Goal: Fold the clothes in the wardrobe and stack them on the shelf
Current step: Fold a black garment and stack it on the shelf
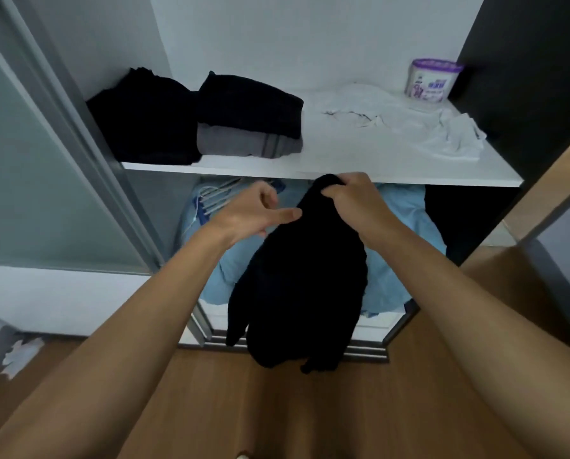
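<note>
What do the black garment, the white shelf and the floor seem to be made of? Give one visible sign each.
The black garment looks like soft matte cloth: it droops limp from the right hand. The white shelf looks like smooth painted or laminated board, with a crisp edge. The floor is brown, wood-look: wood or laminate.

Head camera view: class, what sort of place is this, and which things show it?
Probably a home wardrobe, seen from its open front: a white shelf carries folded black and grey clothes, light blue garments hang below it, and the right hand grips a limp black garment.
</note>
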### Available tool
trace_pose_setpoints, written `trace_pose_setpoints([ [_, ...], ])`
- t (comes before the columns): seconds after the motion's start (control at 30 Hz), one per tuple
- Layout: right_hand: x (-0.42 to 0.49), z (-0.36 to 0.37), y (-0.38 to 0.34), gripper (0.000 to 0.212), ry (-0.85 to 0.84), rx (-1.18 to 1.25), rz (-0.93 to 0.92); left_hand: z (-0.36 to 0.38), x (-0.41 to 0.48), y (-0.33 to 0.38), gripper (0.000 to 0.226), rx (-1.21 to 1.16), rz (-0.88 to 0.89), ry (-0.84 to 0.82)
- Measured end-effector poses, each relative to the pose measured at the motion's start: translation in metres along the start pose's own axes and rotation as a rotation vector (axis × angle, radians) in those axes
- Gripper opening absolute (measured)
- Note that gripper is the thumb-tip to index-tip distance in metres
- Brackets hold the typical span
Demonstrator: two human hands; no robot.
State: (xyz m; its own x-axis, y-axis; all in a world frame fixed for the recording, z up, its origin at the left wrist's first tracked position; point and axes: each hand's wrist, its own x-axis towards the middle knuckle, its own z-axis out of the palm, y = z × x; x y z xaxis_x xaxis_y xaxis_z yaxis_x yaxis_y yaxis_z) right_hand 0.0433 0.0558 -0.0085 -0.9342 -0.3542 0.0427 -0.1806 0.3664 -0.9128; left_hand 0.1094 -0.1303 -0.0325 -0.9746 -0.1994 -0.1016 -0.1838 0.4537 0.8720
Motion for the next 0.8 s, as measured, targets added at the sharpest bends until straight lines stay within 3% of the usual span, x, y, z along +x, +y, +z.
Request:
trace_pose_setpoints([
  [0.1,-0.005,0.014,-0.009,0.018,-0.096,-0.175,-0.055,0.021,0.005,-0.003,0.026,0.079,0.201,-0.08],
  [0.17,-0.006,0.014,-0.004,0.015,-0.111,-0.227,-0.116,0.027,0.007,-0.01,0.022,0.224,0.204,-0.128],
  [0.23,-0.007,0.008,0.009,0.013,-0.097,-0.33,-0.184,0.027,0.007,-0.025,0.029,0.351,0.176,-0.031],
  [0.3,-0.006,-0.001,0.029,0.02,-0.14,-0.399,-0.196,0.025,0.006,-0.035,0.021,0.389,0.155,0.106],
  [0.43,-0.02,-0.012,0.075,0.035,-0.355,-0.325,0.053,0.021,0.008,-0.034,0.021,0.197,0.169,0.313],
  [0.47,-0.024,-0.011,0.084,0.035,-0.342,-0.24,0.078,0.019,0.009,-0.034,0.022,0.179,0.176,0.326],
  [0.53,-0.027,-0.011,0.093,0.032,-0.158,0.015,0.09,0.016,0.01,-0.035,0.018,0.246,0.183,0.303],
  [0.6,-0.025,-0.011,0.087,0.026,0.011,0.228,0.094,0.014,0.009,-0.042,0.013,0.46,0.181,0.238],
  [0.7,-0.017,-0.009,0.071,0.025,0.065,0.217,0.054,0.017,0.004,-0.062,0.028,0.628,0.129,0.103],
  [0.8,-0.015,-0.008,0.072,0.037,0.001,0.075,-0.015,0.018,0.003,-0.071,0.026,0.476,0.125,0.173],
])
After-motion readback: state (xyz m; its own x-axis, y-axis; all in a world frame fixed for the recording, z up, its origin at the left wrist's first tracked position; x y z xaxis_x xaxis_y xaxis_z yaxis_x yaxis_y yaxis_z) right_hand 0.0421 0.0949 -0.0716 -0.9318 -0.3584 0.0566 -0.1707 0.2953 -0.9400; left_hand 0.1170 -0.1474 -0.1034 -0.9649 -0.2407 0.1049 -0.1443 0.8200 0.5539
